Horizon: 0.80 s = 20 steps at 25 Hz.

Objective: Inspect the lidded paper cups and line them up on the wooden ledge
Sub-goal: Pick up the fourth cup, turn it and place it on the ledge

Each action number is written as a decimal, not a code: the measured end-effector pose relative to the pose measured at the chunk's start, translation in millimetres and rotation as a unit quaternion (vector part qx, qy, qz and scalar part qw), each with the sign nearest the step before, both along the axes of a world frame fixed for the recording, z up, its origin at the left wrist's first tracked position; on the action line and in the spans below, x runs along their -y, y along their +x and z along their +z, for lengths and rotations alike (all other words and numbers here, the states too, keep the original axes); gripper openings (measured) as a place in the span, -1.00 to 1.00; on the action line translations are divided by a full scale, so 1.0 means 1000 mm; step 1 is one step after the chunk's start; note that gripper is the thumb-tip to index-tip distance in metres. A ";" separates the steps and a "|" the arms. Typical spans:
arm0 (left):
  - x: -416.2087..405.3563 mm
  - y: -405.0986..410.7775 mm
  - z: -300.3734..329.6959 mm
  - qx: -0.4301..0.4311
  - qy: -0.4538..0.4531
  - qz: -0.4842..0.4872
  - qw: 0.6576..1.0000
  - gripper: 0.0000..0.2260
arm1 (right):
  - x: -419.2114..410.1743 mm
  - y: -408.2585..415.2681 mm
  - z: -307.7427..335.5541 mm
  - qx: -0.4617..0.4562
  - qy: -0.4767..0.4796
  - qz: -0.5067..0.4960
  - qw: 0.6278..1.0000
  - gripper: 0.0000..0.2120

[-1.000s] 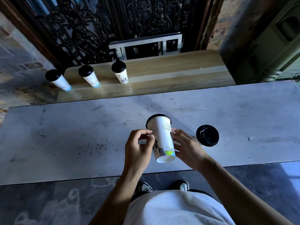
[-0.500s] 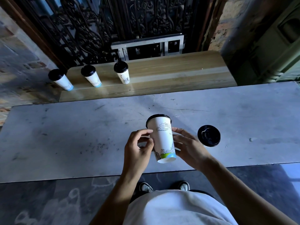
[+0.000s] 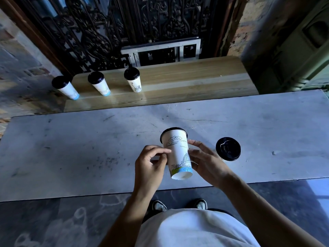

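With both hands' fingers (image 3: 163, 150) grasping the cup (image 3: 178, 154) tilted above the counter (image 3: 71, 148) at lower centre, turn it gently without squeezing, then stand it right of the three on the ledge (image 3: 187, 82).

Five lidded paper cups total. Three on wooden ledge (image 3: 178, 82) upper left: (image 3: 66, 87), (image 3: 99, 84), (image 3: 133, 80). One held at centre (image 3: 178, 154), one at centre right (image 3: 228, 148).

Three cups (image 3: 99, 83) left on ledge (image 3: 178, 82)
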State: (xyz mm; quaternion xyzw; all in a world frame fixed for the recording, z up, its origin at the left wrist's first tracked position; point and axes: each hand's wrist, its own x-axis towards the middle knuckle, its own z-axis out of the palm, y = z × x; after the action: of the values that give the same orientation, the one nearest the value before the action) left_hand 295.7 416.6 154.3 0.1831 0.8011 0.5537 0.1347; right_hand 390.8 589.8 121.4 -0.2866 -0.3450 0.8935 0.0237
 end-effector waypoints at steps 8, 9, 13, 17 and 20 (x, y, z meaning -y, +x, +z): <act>0.000 0.002 -0.004 0.067 0.014 0.038 0.997 -0.92 | 0.000 0.001 -0.006 -0.002 0.025 0.002 1.000 -0.65; 0.000 0.002 -0.006 0.063 0.009 0.035 0.997 -0.90 | 0.000 0.001 -0.006 -0.004 0.029 0.002 1.000 -0.65; 0.002 0.001 -0.009 0.052 -0.008 0.006 0.999 -0.82 | 0.000 0.001 -0.009 -0.011 0.028 -0.006 1.000 -0.55; 0.002 0.000 -0.010 0.054 -0.017 -0.005 0.998 -0.74 | -0.002 0.003 -0.008 -0.016 0.013 -0.008 1.000 -0.45; 0.001 0.000 -0.010 0.033 -0.020 -0.006 0.999 -0.65 | -0.002 0.004 -0.009 -0.024 0.005 -0.009 1.000 -0.39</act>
State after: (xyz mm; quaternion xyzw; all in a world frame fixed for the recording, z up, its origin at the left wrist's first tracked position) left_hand 295.9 415.7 144.5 0.1668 0.8063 0.5421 0.1677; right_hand 395.3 591.8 112.3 -0.2678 -0.3465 0.8980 0.0418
